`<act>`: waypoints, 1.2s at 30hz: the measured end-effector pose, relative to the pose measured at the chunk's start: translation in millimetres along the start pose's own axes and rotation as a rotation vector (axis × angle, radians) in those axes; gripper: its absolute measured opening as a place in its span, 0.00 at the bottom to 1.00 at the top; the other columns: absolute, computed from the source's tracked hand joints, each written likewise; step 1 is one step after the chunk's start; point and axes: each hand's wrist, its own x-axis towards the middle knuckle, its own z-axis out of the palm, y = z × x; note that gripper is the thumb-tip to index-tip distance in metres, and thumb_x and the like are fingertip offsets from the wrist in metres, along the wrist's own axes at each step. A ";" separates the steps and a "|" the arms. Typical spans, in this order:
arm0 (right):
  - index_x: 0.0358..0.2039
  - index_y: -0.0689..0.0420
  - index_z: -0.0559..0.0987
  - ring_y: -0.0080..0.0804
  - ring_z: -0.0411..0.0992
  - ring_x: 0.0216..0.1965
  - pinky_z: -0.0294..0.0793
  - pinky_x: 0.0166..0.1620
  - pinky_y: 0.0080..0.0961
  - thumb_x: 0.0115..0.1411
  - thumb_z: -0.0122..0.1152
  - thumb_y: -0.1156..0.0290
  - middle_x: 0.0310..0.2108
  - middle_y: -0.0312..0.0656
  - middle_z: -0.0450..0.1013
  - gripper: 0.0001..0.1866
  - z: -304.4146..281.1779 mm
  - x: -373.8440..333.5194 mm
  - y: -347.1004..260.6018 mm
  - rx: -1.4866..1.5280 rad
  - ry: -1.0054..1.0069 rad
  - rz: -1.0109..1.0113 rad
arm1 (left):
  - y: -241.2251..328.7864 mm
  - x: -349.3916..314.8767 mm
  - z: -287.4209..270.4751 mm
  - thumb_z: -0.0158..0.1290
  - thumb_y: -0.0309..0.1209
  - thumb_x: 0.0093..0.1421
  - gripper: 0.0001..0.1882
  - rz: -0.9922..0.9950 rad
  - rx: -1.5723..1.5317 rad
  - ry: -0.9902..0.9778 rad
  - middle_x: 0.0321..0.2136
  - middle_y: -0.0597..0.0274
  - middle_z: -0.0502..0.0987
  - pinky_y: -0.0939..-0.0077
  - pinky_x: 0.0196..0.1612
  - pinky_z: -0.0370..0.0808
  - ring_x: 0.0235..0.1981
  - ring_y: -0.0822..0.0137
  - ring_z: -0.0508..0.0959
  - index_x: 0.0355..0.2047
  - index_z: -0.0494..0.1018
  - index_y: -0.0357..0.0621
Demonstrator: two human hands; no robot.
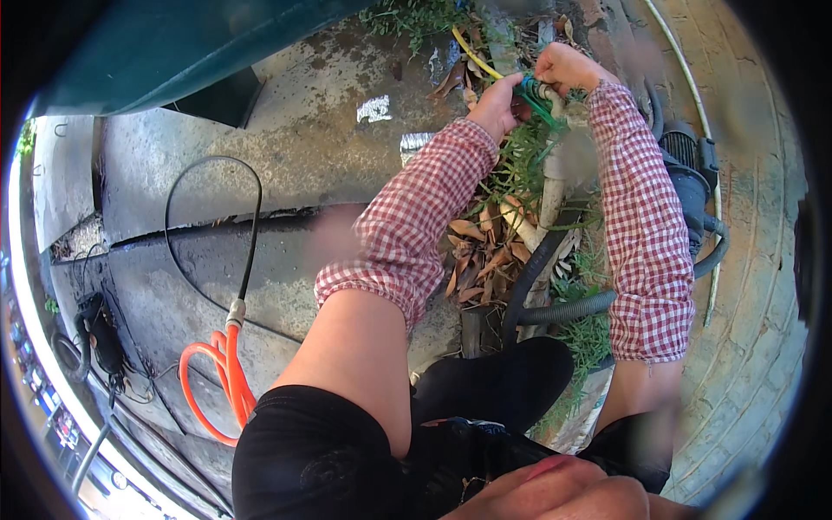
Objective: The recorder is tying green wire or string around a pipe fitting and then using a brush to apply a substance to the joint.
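Two hands are seen at the top of the head view, reached out over a strip of weeds and dry brown leaves. The left hand is curled around a green fitting at the end of a thin yellow hose, with the fingers closed on it. The right hand is closed into a grip on the other side of the same fitting, just beside the left hand, above a pale upright pipe. How tightly the fitting is pinched cannot be told, since it is small and partly hidden by the fingers.

Both forearms are covered by red-and-white checked sleeves. A black corrugated hose is laid across the weeds below the hands, and a dark blue-grey pump motor is seen to the right, close beside the right sleeve. A white cable is run along the curved concrete wall at the far right.

On the stained concrete slab to the left, a thin black cable is looped, and a coiled orange hose is joined to its end. A dark teal container is stood at the upper left. The lower part of the view is blocked by the person's black clothing.
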 end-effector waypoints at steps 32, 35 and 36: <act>0.27 0.63 0.76 0.23 0.68 0.13 0.66 0.15 0.22 0.52 0.51 0.76 0.15 0.37 0.69 0.06 7.9 -10.0 13.8 -0.007 0.024 0.011 | -4.5 -11.8 8.1 0.46 0.37 0.57 0.09 0.013 -0.185 -0.005 0.26 0.62 0.73 0.70 0.29 0.66 0.28 0.65 0.70 0.32 0.69 0.46; 0.23 0.63 0.76 0.27 0.71 0.17 0.68 0.19 0.27 0.53 0.54 0.71 0.16 0.40 0.72 0.09 0.5 -11.2 6.1 -0.061 -0.019 0.134 | -3.9 -14.3 7.0 0.45 0.38 0.58 0.10 -0.010 -0.198 -0.009 0.27 0.62 0.73 0.69 0.31 0.65 0.29 0.64 0.70 0.32 0.69 0.46; 0.24 0.63 0.76 0.27 0.71 0.17 0.68 0.19 0.27 0.52 0.55 0.70 0.16 0.41 0.72 0.09 -1.0 -12.0 -2.4 -0.128 -0.017 0.170 | -2.3 -13.6 4.3 0.45 0.38 0.58 0.10 -0.005 -0.191 -0.006 0.27 0.62 0.73 0.69 0.31 0.65 0.29 0.64 0.70 0.32 0.69 0.46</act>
